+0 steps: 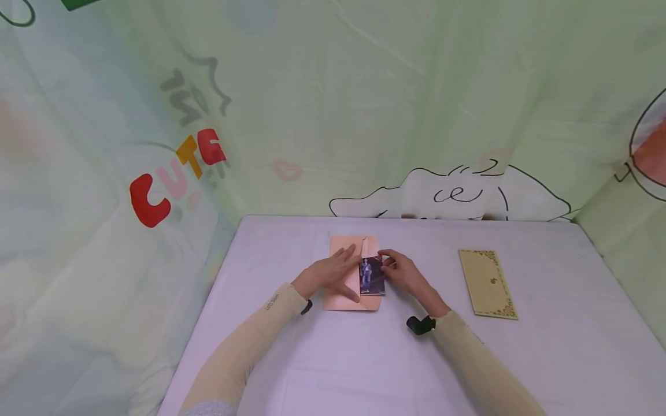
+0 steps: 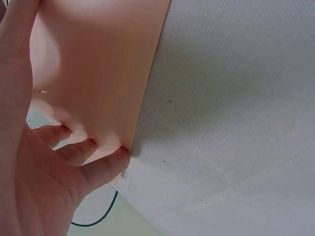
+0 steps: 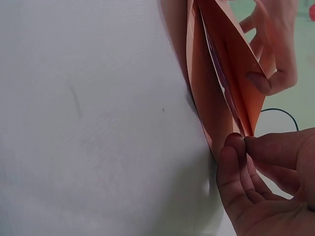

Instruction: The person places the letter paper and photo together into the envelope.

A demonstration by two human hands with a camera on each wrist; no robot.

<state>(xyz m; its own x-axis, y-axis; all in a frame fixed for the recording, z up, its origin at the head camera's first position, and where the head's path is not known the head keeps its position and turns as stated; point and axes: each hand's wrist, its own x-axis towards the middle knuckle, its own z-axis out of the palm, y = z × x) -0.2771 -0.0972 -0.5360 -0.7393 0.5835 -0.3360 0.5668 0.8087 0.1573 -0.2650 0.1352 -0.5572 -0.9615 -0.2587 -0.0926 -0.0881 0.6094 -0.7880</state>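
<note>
A pink paper envelope [image 1: 343, 303] lies on the table, its opening toward the right. A dark photo [image 1: 372, 276] showing a standing figure sticks partly out of it; the rest is hidden by the envelope's front. My left hand [image 1: 333, 273] rests spread on the envelope, fingers fairly straight. In the left wrist view its fingertips [image 2: 106, 167] touch the pink paper. My right hand [image 1: 403, 271] pinches the photo's right edge between thumb and fingers. The right wrist view shows the envelope mouth gaping, with the photo's thin edge [image 3: 221, 73] inside.
A tan rectangular card or board [image 1: 489, 284] with a dark ornamental border lies flat to the right of the hands. The table [image 1: 354, 364] has a pale cloth cover. Behind it hangs a printed curtain [image 1: 338, 115]; another stretch of curtain runs along the left.
</note>
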